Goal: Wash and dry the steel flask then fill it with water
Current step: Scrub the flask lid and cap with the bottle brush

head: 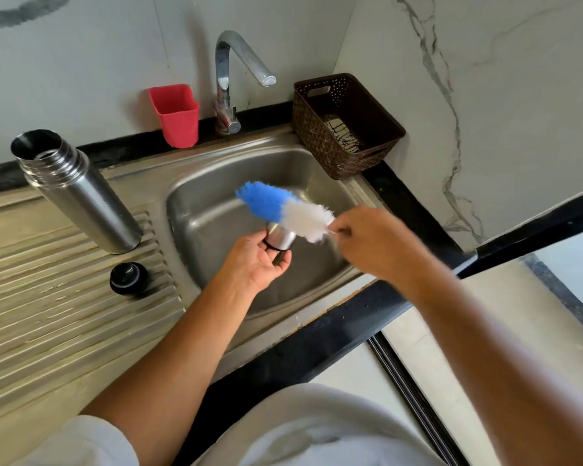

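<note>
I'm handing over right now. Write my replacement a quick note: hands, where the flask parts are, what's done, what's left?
Left hand holds the steel cap over the sink.
Right hand grips the brush handle, bristles by the cap.
Flask stands open on the drainboard, black stopper beside it.
Done: flask taken apart.
Left: washing, drying, filling; tap not running.

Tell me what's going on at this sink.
A person is washing the parts of a steel flask. The left hand grips the flask's small steel cap over the sink. The right hand pinches the handle of a blue and white bottle brush, whose bristles lie against or just above the cap. The flask stands open on the drainboard, with its black stopper beside it. No water is visibly running from the tap.
</note>
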